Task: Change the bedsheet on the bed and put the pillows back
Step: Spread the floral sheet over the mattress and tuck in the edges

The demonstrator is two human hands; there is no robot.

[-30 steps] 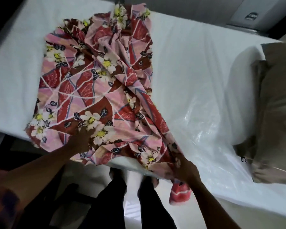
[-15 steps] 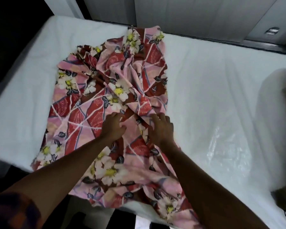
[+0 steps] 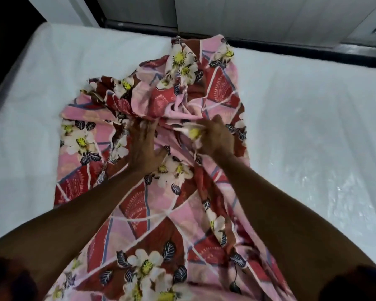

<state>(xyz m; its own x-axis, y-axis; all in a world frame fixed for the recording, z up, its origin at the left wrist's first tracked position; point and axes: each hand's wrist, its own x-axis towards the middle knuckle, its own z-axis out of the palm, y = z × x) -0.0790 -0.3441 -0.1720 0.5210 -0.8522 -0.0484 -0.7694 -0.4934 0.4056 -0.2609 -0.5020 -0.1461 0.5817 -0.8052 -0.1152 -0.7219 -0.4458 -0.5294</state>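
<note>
I observe the floral bedsheet (image 3: 152, 213) lying bunched in a long crumpled strip across the middle of the white mattress (image 3: 302, 105). My left hand (image 3: 143, 148) lies flat on the sheet, fingers straight and spread, gripping nothing. My right hand (image 3: 217, 140), just beside it, has fingers curled round a gathered fold of the same sheet. Both forearms reach over the cloth.

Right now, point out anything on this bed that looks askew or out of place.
The floral bedsheet lies bunched and wrinkled in a strip across the middle of the mattress, not spread flat. Bare mattress shows on both sides, with shiny plastic film on its right part.
</note>
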